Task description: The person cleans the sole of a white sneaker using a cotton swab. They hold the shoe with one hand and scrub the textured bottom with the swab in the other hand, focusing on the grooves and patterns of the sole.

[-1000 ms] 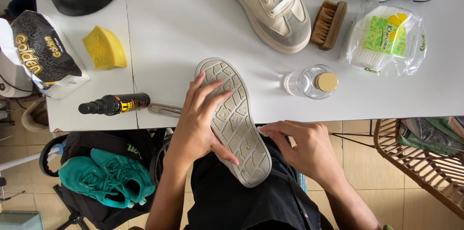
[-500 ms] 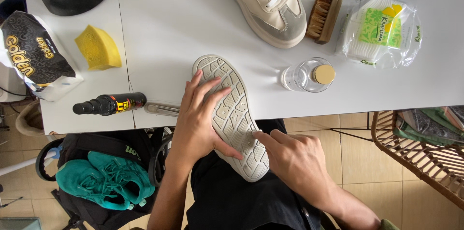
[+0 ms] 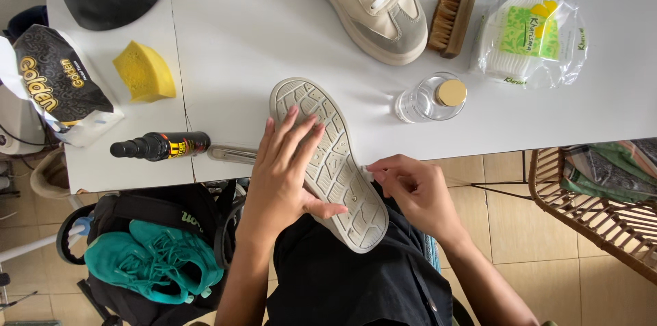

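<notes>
Head view: I see the white table [image 3: 274, 31] first, my landmark. An upturned shoe [image 3: 328, 161], sole up, lies across the table's near edge, its heel end over my lap. My left hand [image 3: 284, 175] lies flat on the sole, fingers spread. My right hand [image 3: 414, 192] is pinched on a small white swab [image 3: 367, 174] touching the shoe's side. On the table beyond sit a beige sneaker [image 3: 363, 4], a brush [image 3: 452, 22], a small glass jar [image 3: 430, 96]
</notes>
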